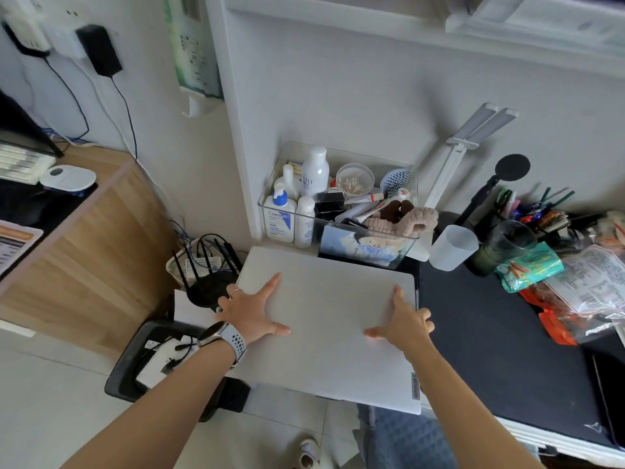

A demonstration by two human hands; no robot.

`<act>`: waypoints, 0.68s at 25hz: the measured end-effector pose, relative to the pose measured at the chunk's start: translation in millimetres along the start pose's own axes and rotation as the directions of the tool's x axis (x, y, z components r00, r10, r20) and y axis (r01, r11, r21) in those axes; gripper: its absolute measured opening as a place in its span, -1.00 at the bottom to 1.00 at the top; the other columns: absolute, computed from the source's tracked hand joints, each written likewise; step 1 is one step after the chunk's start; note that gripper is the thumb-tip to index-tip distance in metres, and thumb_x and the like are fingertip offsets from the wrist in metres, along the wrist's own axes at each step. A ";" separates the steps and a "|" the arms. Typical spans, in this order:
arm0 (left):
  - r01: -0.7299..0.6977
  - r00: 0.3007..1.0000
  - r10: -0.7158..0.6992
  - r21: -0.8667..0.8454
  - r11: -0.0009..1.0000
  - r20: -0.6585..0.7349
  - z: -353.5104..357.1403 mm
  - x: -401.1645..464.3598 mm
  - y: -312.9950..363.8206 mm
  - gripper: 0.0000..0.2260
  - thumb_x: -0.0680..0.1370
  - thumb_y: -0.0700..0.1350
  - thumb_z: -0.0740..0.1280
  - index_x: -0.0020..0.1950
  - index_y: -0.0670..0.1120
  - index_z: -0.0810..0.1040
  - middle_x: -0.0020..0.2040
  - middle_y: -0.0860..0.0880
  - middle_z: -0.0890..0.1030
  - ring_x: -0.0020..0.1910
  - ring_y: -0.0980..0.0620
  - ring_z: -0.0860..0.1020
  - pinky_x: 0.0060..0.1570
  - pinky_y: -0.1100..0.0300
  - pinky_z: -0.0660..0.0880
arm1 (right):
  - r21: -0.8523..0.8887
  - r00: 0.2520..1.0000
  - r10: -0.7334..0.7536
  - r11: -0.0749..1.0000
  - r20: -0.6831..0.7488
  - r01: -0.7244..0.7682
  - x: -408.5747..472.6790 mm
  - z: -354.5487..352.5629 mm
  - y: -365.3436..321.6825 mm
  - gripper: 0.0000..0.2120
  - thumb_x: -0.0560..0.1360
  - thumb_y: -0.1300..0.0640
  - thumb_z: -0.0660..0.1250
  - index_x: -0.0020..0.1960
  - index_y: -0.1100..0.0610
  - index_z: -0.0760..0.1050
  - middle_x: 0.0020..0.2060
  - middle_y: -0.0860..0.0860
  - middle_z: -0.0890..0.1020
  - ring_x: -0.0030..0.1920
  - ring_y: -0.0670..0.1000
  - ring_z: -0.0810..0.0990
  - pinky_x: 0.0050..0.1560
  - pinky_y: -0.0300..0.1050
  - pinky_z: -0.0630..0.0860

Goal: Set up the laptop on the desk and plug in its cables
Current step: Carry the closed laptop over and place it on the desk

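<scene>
A closed silver laptop lies at the left end of the desk, on its black mat, with its near left corner past the desk's edge. My left hand, with a ring and a watch, grips the laptop's left edge, fingers wrapped under and thumb on the lid. My right hand holds the right part of the lid, thumb flat on top, fingers at the right edge. A black power adapter is plugged into the wall socket at the upper left, and its cable hangs down the wall.
A clear organiser bin of bottles and toiletries stands just behind the laptop. A white cup, a dark cup, snack packets and a white desk lamp crowd the right. A black router and a black box sit on the floor at left.
</scene>
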State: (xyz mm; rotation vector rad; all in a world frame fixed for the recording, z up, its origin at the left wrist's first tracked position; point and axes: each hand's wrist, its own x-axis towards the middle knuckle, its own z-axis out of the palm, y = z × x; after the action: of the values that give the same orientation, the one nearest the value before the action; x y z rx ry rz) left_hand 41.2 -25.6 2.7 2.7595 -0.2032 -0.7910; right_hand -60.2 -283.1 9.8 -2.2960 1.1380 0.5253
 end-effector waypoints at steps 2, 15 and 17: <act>0.013 1.000 -0.014 -0.029 0.999 -0.024 -4.2 -9.0 -8.7 0.00 0.18 0.34 0.49 0.37 0.52 -0.17 0.39 -0.25 0.12 0.31 -0.34 0.22 0.24 -0.25 0.28 | -0.016 1.000 -0.028 0.999 -0.008 0.028 -8.8 -0.6 -8.3 0.14 0.24 -0.11 0.56 0.49 -0.22 -0.22 0.34 0.25 0.12 0.34 0.30 0.15 0.22 0.24 0.40; 0.159 0.951 -0.208 -0.216 0.964 -0.229 -54.0 -144.2 -198.5 0.04 0.09 0.47 0.38 0.34 0.53 -0.27 0.41 -0.27 0.22 0.34 -0.32 0.23 0.31 -0.22 0.28 | -0.151 0.924 -0.381 0.913 0.016 0.379 -154.5 75.2 -138.7 0.14 0.27 -0.13 0.53 0.49 -0.18 -0.27 0.36 0.27 0.11 0.34 0.28 0.18 0.27 0.21 0.33; 0.204 0.924 -0.265 -0.231 0.951 -0.274 -63.3 -180.7 -241.4 0.01 0.22 0.38 0.43 0.44 0.42 -0.20 0.41 -0.29 0.21 0.37 -0.30 0.20 0.34 -0.14 0.23 | -0.180 0.885 -0.465 0.867 0.042 0.464 -190.0 101.8 -169.3 0.14 0.27 -0.16 0.52 0.50 -0.15 -0.28 0.36 0.29 0.12 0.34 0.31 0.20 0.31 0.17 0.30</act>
State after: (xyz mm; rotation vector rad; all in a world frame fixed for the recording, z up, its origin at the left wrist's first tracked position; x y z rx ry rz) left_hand -62.1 255.6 75.1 2.6950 0.2607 -0.4005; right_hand -42.5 -18.8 80.4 -2.6134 0.5111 0.4500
